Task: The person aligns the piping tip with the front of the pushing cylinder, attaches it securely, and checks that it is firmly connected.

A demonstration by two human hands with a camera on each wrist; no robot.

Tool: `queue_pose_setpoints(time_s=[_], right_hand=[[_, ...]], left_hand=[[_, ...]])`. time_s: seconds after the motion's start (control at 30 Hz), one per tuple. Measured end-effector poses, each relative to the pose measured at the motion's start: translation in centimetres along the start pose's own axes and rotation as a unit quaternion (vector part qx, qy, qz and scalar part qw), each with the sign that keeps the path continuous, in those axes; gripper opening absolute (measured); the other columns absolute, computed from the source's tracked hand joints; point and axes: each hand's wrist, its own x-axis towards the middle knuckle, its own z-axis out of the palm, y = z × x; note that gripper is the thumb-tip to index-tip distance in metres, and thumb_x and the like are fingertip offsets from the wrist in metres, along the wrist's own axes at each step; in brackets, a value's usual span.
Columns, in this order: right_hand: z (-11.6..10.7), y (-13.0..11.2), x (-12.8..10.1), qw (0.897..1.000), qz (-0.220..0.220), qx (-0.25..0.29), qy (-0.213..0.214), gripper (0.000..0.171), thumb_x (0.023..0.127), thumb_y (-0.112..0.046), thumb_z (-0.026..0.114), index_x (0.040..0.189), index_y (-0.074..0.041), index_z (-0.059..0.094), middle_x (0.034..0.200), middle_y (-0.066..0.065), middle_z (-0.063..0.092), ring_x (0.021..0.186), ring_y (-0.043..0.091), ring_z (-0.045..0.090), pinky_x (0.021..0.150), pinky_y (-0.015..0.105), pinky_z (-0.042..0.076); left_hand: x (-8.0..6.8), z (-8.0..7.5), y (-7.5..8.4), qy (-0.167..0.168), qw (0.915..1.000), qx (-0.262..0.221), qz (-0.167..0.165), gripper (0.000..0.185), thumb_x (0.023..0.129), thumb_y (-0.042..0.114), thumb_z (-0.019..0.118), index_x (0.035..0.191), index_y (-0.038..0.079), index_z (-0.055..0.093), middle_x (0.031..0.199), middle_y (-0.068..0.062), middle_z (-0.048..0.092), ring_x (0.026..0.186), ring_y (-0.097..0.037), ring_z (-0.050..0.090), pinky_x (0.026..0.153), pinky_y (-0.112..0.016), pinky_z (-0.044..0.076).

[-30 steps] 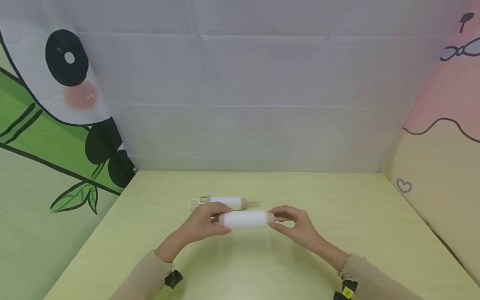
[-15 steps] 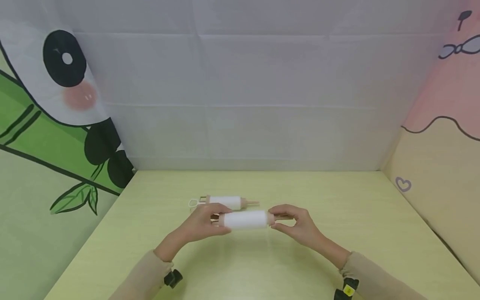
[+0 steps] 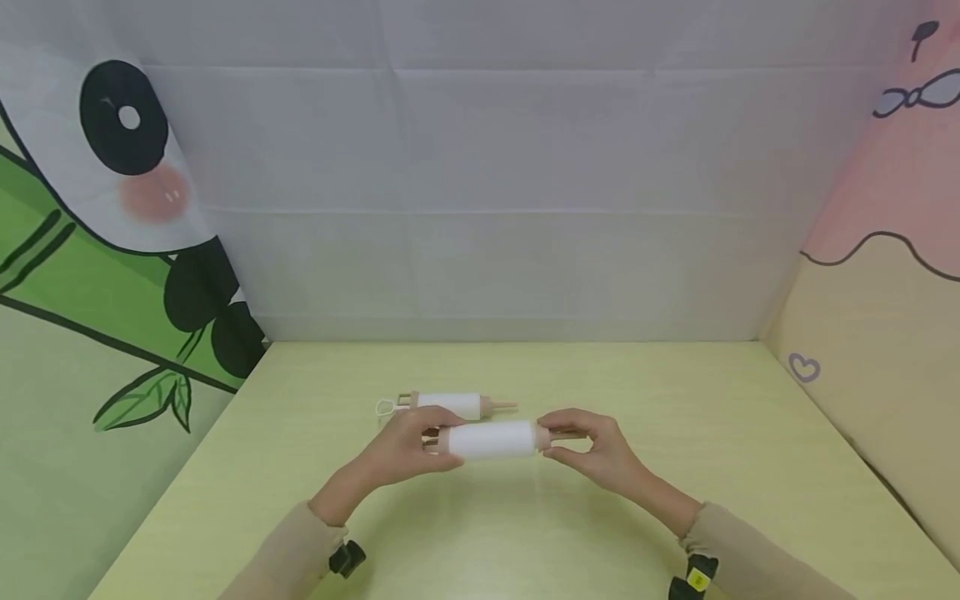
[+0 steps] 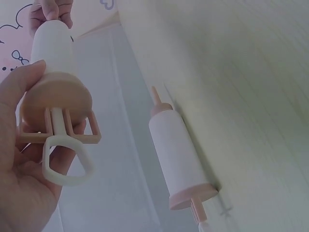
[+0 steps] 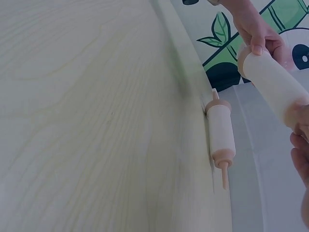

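The white syringe-style tube (image 3: 491, 439) hangs level above the worktop (image 3: 675, 417), left hand (image 3: 405, 446) gripping the plunger end, right hand (image 3: 592, 450) pinching the nozzle end. A second tube (image 3: 448, 404) lies just behind (the left wrist view shows its plunger ring (image 4: 65, 164), hidden from the head).

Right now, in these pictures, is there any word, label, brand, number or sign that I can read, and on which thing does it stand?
No readable text: the white cylinder syringe with pink ends held by both hands and the second white syringe lying on the table are plain.
Backdrop: only drawings, a panda, a small purple heart; no letters.
Yellow tag on the right wrist strap: too small to read.
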Motion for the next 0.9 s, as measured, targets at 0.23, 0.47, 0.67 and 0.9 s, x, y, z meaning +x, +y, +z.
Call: queue_pose_setpoints(time_s=[0.23, 0.47, 0.67, 0.9], right_hand=[[-0.16, -0.10, -0.05, 1.000, -0.001, -0.001, 0.000, 0.027, 0.074, 0.009, 0.068, 0.100, 0.007, 0.062, 0.097, 0.019, 0.064, 0.089, 0.014, 0.064, 0.070, 0.048, 0.052], [-0.30, -0.27, -0.18, 0.999, 0.029, -0.012, 0.006, 0.026, 0.075, 0.007, 0.068, 0.100, 0.006, 0.062, 0.096, 0.018, 0.065, 0.087, 0.010, 0.063, 0.071, 0.043, 0.054], [-0.44, -0.48, -0.01, 1.000, 0.015, -0.020, -0.002, 0.025, 0.075, 0.009, 0.067, 0.099, 0.007, 0.061, 0.095, 0.018, 0.064, 0.085, 0.014, 0.065, 0.071, 0.036, 0.055], [-0.56, -0.59, 0.06, 1.000, 0.020, -0.022, -0.005, 0.024, 0.076, 0.008, 0.066, 0.099, 0.007, 0.061, 0.094, 0.019, 0.064, 0.083, 0.019, 0.065, 0.071, 0.034, 0.055]], left_hand=[[0.12, 0.36, 0.06, 0.038, 0.9941, 0.076, 0.067, 0.036, 0.068, 0.012, 0.079, 0.101, 0.004, 0.065, 0.101, -0.010, 0.064, 0.085, -0.017, 0.062, 0.067, -0.016, 0.052], [0.10, 0.60, 0.39, 0.046, 0.9929, 0.074, 0.081, 0.039, 0.068, 0.008, 0.078, 0.104, 0.001, 0.064, 0.105, -0.013, 0.062, 0.087, -0.023, 0.063, 0.065, -0.012, 0.050], [0.00, 0.76, 0.53, 0.065, 0.9866, 0.089, 0.120, 0.039, 0.066, 0.004, 0.078, 0.102, -0.001, 0.063, 0.102, -0.014, 0.061, 0.087, -0.026, 0.063, 0.064, -0.011, 0.050], [0.03, 1.05, 0.12, 0.079, 0.9831, 0.100, 0.131, 0.040, 0.065, 0.005, 0.079, 0.102, -0.001, 0.064, 0.103, -0.014, 0.061, 0.088, -0.026, 0.062, 0.063, -0.009, 0.049]])
